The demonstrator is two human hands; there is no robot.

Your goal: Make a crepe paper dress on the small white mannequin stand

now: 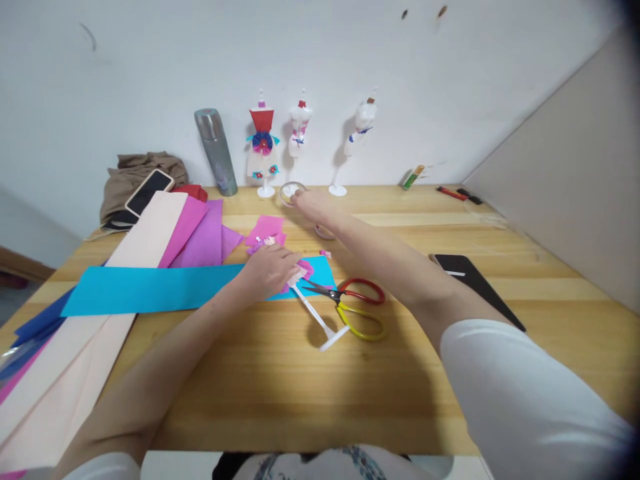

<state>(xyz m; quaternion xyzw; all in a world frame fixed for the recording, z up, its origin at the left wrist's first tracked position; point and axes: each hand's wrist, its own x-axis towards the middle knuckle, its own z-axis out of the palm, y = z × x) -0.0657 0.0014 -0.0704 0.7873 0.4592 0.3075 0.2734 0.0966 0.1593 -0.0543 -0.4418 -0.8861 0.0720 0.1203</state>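
My left hand (270,268) is closed over a small white dress-form mannequin (311,308) lying tilted on the table. Pink, purple and cream paper wraps its body, which my palm largely covers; the stem and base point toward me. At the back, my right hand (314,205) reaches across to a roll of clear tape (283,193), its fingers closed at the rim. Scissors (336,295) with one red and one yellow handle lie beside the mannequin, blades slightly apart. Beneath it all runs a strip of turquoise paper (165,289).
Three mannequins on stands (262,143) line the wall beside a grey thermos (216,150). Folded coloured papers (145,233), a phone (149,192) and brown cloth (115,190) crowd the left. A second tape roll (324,233) sits under my right forearm. A black tablet-like slab (480,287) lies right.
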